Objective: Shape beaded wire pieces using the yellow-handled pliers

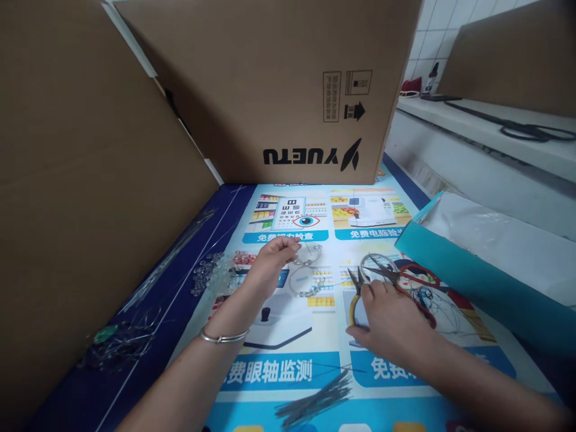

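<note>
My left hand (275,264), with a silver bangle at its wrist, pinches the end of a wire piece with clear beads (308,288) bent into loops on the printed sheet. My right hand (387,309) is closed around the yellow-handled pliers (354,306), whose jaws point away from me. Just beyond it, red-handled scissors (418,279) lie beside a round coil of wire (378,261). Left of my left hand is a pile of clear beads (211,273).
Cut wires (315,401) lie near the front edge. Tangled wire bits (121,339) and long wires (166,261) are at left. Cardboard panels (270,84) stand behind and left. A teal box (477,264) is at right. A shelf (495,120) holds black scissors and a bottle.
</note>
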`<move>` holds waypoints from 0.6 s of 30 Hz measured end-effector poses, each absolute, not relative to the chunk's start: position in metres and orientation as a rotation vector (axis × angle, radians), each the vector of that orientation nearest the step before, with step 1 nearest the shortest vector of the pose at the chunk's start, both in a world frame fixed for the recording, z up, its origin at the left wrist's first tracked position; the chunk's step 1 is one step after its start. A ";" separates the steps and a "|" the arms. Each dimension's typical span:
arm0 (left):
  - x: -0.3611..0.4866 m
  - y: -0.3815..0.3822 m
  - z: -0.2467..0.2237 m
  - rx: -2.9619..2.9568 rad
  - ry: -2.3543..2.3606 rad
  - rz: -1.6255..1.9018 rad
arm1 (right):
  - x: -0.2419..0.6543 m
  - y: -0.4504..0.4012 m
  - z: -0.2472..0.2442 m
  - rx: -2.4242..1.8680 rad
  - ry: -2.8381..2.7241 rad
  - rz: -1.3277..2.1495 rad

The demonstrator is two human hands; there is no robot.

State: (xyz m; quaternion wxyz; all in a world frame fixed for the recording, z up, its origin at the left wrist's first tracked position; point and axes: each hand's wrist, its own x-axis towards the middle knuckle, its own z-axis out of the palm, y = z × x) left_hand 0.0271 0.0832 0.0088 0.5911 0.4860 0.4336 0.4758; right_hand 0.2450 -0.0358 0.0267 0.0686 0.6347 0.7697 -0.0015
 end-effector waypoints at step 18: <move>0.038 0.073 0.011 0.796 0.720 0.962 | 0.251 -0.028 0.001 1.941 2.324 0.156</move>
